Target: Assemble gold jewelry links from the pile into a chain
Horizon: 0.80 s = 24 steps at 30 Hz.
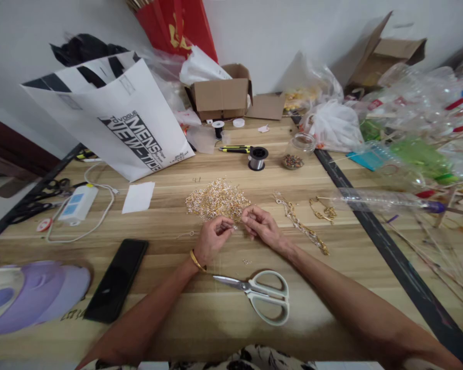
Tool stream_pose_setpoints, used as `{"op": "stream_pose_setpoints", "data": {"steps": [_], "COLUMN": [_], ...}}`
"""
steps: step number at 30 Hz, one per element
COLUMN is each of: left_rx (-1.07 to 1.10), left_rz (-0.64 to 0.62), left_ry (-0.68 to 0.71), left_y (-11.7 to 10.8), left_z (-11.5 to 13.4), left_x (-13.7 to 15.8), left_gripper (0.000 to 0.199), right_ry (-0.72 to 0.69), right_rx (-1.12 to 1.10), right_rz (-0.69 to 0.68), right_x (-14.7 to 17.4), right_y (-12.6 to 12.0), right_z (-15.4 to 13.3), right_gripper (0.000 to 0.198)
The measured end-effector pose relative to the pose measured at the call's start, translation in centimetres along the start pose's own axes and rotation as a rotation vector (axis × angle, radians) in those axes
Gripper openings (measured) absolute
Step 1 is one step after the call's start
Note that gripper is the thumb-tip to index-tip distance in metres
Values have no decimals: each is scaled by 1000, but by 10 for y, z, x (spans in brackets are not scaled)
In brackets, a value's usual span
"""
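A loose heap of tiny gold and silvery beads (216, 199) lies on the wooden table. At its near edge, my left hand (215, 235), with a gold bangle (197, 261) on the wrist, has thumb and forefinger pinched together. Facing it, my right hand (263, 225) is also closed in a pinch at the heap's right side. Whatever sits between the fingertips is too small to make out. Scissors (260, 292) with pale handles lie partly open in front of me. A few small beads (247, 262) rest between hands and scissors.
Beaded chains (303, 226) lie to the right, near a bead jar (296, 151) and a wire spool (257, 158). On the left are a black phone (118, 280), a white power strip (78, 204) and a paper bag (116, 118). Plastic bottles (428, 144) crowd the far right.
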<state>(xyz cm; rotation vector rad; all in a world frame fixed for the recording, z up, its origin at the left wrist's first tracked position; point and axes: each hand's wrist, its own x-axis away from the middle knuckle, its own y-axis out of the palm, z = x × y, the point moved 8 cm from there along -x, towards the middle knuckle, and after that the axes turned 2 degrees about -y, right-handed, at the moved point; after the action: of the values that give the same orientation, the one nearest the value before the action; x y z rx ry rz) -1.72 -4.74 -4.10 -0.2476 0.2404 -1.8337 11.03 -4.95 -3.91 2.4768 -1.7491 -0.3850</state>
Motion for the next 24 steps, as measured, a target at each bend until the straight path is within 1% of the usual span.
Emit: {"op": "stream_pose_setpoints", "data": {"steps": [4, 9, 13, 24], "left_rx": [-39, -97, -137, -110], "left_rz": [-18, -26, -54, -106], "left_ry": [17, 52, 84, 98], "left_y": [2, 3, 7, 19], "left_z": [2, 5, 8, 7], "left_x": [0, 1, 2, 4], "left_gripper": [8, 5, 5, 16], "right_ry": [-12, 6, -21, -24], "right_rx": [-9, -12, 10, 46], "right_rz": [0, 9, 10, 38], "right_x": [0, 0, 0, 1], "right_y": [0, -1, 0, 0], "right_z": [1, 2, 0, 3], "right_gripper": [22, 24, 23, 24]}}
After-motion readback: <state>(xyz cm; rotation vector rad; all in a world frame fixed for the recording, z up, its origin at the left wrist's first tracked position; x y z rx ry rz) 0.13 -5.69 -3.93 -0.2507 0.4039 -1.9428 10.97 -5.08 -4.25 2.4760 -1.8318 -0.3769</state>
